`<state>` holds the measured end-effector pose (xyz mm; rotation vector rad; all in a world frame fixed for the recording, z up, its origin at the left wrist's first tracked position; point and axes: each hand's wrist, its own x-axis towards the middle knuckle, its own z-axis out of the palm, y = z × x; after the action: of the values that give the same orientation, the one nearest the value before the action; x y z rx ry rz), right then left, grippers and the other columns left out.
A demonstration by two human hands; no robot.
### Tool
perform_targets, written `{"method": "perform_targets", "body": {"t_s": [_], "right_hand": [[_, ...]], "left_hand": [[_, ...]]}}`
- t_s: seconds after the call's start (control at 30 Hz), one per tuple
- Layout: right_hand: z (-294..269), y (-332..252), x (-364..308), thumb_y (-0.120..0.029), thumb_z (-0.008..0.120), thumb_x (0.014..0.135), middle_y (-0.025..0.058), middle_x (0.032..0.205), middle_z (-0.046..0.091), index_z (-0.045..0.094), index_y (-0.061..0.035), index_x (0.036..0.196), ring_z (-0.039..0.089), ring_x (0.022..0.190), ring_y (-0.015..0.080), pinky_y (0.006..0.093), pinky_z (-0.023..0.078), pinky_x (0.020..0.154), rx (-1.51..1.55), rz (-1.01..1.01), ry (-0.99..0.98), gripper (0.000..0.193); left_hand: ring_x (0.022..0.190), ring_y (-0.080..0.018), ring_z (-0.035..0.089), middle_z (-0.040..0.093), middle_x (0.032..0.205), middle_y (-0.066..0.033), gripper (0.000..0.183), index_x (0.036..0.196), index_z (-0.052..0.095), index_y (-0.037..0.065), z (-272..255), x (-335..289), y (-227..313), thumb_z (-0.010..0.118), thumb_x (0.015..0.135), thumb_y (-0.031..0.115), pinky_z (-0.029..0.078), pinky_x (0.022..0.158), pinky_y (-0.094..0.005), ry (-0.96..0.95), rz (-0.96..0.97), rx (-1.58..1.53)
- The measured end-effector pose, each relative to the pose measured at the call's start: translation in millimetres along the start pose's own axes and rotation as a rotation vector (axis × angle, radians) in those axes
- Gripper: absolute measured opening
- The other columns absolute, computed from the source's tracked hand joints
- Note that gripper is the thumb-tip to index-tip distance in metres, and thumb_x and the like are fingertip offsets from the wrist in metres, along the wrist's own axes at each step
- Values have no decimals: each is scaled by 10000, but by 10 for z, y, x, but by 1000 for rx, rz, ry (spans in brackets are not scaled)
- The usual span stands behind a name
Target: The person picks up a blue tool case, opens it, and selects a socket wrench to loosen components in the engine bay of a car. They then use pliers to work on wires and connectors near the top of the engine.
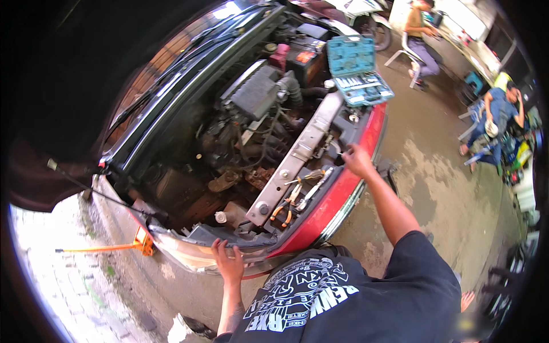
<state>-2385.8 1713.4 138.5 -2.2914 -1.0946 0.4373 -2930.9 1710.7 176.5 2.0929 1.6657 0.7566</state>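
Observation:
A red car's engine bay (229,137) lies open in front of me. My left hand (229,260) rests on the car's front left corner, fingers spread and holding nothing. Farther right, my right hand (359,161) is at the red front edge (337,200), its fingers bent together; anything in them is too small to make out. Left of that hand, pliers with orange handles (290,201) and several metal hand tools (313,186) lie on the front ledge, beside the grey metal crossbar (297,154). An opened teal socket-set case (351,57) sits at the car's far right corner.
The raised bonnet (51,114) hangs at the left, with a thin prop rod (86,186) below it. An orange jack (143,243) with a long handle stands by the left side. Two people sit at the right, near a workbench (469,54). A motorcycle (369,23) stands behind.

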Motion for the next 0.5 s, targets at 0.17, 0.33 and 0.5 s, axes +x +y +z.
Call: {"method": "perform_targets", "body": {"t_s": [0.17,0.33,0.5], "right_hand": [[-27,73,1140,-318,607,920,271,1189,678,642,15,1229,649,1133,424,501,514,982,-298,67,69,455],[-66,44,1756,-354,597,948,240,1269,667,697,-2,1183,633,1206,402,480,507,1023,-356,363,-54,435],[-42,50,2081,-352,640,920,209,1277,676,703,-28,1182,650,1192,380,470,536,990,-459,382,-34,421]], "left_hand": [[1136,-340,573,557,1241,-188,270,1115,627,-17,-502,-566,-520,709,877,81,466,980,-423,267,-343,80],[928,-260,632,592,1133,-158,237,1063,625,-24,-549,-1733,-910,708,868,83,532,837,-372,356,-768,136],[876,-271,645,657,964,-165,280,1029,647,-60,-171,-3081,-1107,725,826,116,527,859,-382,348,-1186,3]]}}
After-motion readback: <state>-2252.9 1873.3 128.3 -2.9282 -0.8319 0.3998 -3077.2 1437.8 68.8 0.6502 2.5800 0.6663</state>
